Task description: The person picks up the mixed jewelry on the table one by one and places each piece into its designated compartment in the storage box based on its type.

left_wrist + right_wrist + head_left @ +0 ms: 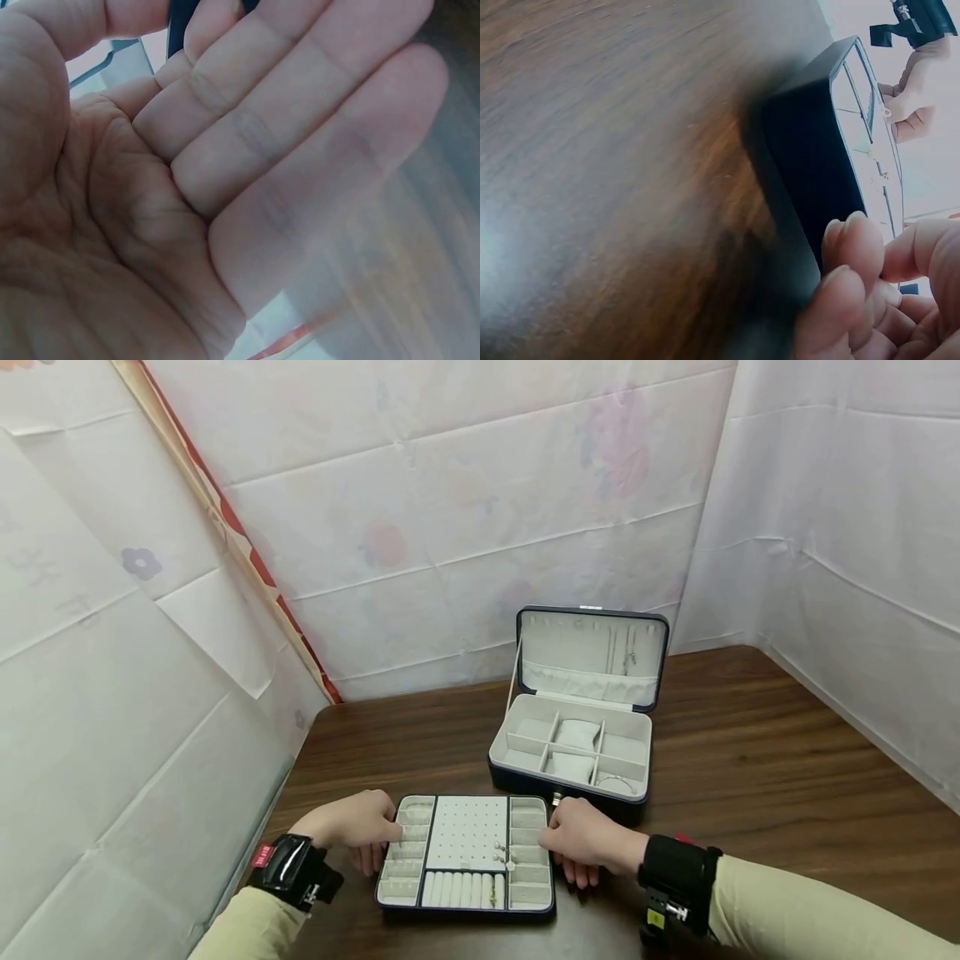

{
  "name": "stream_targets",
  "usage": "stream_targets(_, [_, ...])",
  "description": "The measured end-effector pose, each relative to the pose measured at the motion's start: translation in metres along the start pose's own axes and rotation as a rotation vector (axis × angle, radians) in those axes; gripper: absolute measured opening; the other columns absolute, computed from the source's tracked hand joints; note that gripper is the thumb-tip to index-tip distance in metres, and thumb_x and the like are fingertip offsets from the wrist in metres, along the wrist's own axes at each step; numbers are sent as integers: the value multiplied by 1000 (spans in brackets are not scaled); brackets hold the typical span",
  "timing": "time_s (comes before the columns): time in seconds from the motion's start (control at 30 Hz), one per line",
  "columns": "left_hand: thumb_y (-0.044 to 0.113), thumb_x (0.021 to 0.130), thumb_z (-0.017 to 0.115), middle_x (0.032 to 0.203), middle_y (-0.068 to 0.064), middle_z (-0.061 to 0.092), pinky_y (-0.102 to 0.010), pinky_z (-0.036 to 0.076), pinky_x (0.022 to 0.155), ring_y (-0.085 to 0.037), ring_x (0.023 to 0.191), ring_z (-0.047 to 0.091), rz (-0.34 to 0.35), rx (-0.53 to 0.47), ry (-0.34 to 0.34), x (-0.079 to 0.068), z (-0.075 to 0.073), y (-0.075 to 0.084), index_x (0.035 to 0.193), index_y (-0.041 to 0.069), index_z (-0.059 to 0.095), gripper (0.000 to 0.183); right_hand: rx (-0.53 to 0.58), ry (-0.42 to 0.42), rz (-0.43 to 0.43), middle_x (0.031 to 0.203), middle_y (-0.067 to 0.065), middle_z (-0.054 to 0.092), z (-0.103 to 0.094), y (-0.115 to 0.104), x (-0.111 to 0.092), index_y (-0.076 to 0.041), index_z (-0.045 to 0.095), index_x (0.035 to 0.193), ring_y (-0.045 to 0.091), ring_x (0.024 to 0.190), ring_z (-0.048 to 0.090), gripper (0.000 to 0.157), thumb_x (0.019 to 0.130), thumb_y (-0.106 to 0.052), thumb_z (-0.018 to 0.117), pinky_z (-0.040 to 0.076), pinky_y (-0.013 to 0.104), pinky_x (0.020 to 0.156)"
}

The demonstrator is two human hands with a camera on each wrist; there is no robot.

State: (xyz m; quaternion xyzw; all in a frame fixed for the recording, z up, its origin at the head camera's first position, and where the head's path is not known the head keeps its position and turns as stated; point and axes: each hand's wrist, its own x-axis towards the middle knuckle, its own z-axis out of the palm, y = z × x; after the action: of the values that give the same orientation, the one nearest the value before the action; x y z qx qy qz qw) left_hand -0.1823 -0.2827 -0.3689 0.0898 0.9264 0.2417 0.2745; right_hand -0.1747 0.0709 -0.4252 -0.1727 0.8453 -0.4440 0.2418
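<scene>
A shallow jewelry tray (465, 912) with a dark rim and pale lining is gripped by both hands. My left hand (360, 822) pinches its left side, thumb over the rim and fingers along the outside. On the opposite side, my right hand (592, 835) holds the edge in the same way. In the right wrist view the tray's dark outer wall (802, 142) shows beside the curled fingers (855, 247). A few earrings (500, 852) sit on the tray's dotted panel, and a gold-coloured ring (492, 893) stands in the ring rolls.
Right behind the tray stands an open jewelry box (525, 781) with its lid (555, 639) up and necklaces (628, 652) hanging inside. Its compartments hold white cushions (579, 733) and a thin bracelet (618, 782). Pale sheeting (480, 485) encloses the wooden table (735, 760).
</scene>
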Motion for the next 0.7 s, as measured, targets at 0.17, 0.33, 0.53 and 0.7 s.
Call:
stream_targets(0.17, [17,95,61,58,-11,68,-49,59,52,-33,52,70,12,-4,12,-6,-14,4,74,3,62,25,-27,33,-34,43,4,58,-5,-10,0,-2,61,59,10,31,51,34,91,-11,54,50,41,35])
stream_targets(0.33, [18,95,61,58,-10,68,-45,58,51,-33,54,70,-2,20,49,-13,-30,16,73,4,62,26,-36,48,-46,43,4,58,-14,-25,-2,3,63,61,11,31,50,34,91,-10,53,53,47,39])
stream_targets(0.53, [17,95,60,57,-9,68,-41,58,50,-31,53,70,-10,54,89,-15,-47,34,73,5,62,25,-86,99,7,43,4,57,-31,-41,-4,3,64,62,11,31,50,35,92,-11,52,54,47,42])
stream_targets(0.7, [16,95,59,59,-8,68,-40,59,53,-32,55,71,3,67,100,-2,-60,49,73,4,64,26,-102,140,48,46,7,59,-52,-49,-7,1,64,64,13,33,51,35,94,-13,53,53,39,39])
